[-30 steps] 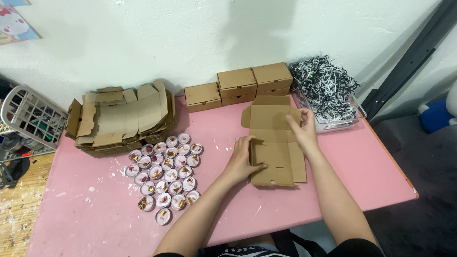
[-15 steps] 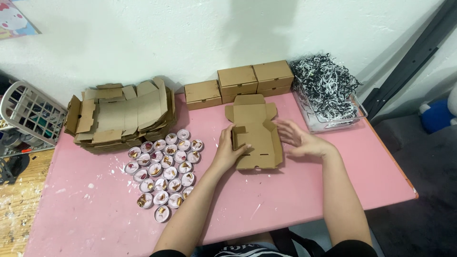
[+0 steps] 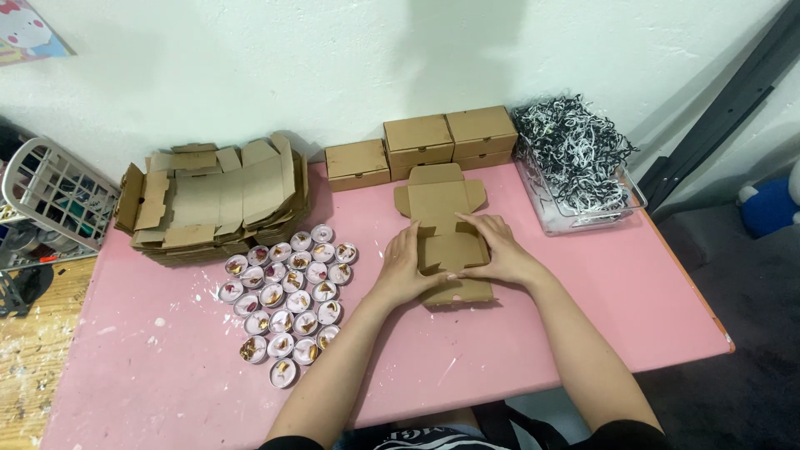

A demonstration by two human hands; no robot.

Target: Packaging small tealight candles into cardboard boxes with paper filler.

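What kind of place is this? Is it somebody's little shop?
Probably a small home craft or packing corner. Both hands fold a flat cardboard box on a pink table, beside a cluster of small candles, a stack of unfolded boxes and a tray of shredded paper.
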